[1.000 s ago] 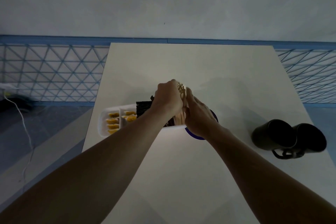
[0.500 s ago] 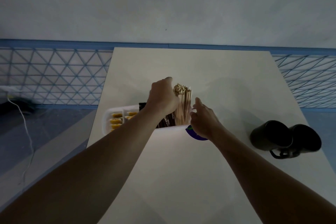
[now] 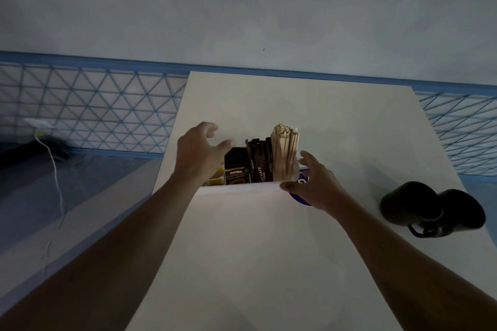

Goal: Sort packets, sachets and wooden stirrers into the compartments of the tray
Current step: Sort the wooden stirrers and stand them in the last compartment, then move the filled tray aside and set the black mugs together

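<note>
A white compartment tray stands on the table. At its right end a bundle of wooden stirrers stands upright. To their left stand dark brown sachets and a dark packet. Yellow sachets peek out at the left, mostly hidden by my left wrist. My left hand hovers open over the tray's left part, fingers spread, holding nothing. My right hand is open beside the tray's right end, just right of the stirrers, empty.
A blue round object lies under my right hand at the tray's right end. Two black mugs lie on their sides at the table's right edge. A white cable hangs on the left, off the table.
Both hands have let go of the stirrer bundle and drawn apart, left hand leftwards, right hand rightwards and down. The stirrers now stand alone in the tray.
</note>
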The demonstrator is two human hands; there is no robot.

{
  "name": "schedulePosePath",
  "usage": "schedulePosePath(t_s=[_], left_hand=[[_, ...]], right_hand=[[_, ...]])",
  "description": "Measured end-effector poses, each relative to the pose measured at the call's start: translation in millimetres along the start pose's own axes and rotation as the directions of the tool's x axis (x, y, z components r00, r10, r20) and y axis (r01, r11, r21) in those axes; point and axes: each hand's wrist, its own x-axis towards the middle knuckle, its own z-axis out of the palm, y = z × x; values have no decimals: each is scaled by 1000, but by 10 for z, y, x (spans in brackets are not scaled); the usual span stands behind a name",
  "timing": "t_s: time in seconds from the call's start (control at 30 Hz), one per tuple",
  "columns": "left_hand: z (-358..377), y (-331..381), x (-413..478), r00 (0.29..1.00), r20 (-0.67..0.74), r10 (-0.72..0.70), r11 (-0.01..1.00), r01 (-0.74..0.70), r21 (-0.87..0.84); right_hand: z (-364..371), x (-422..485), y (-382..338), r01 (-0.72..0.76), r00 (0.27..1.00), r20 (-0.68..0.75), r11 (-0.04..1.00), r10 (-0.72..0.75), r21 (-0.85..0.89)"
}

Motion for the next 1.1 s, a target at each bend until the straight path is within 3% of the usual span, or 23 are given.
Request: schedulePosePath(t_s=[0.23, 0.57, 1.1], left_hand=[[-207, -573, -132, 980, 126, -153, 980, 134, 148], [-91, -999, -287, 941, 170, -294, 956, 293, 32], [14, -1085, 90, 962, 189, -197, 975, 213, -65]], right_hand=[[161, 5, -112, 75, 997, 2, 991, -75, 110], [324, 84, -99, 70, 997, -54, 973, -60, 222], [258, 248, -170, 67, 989, -145, 976, -37, 209]])
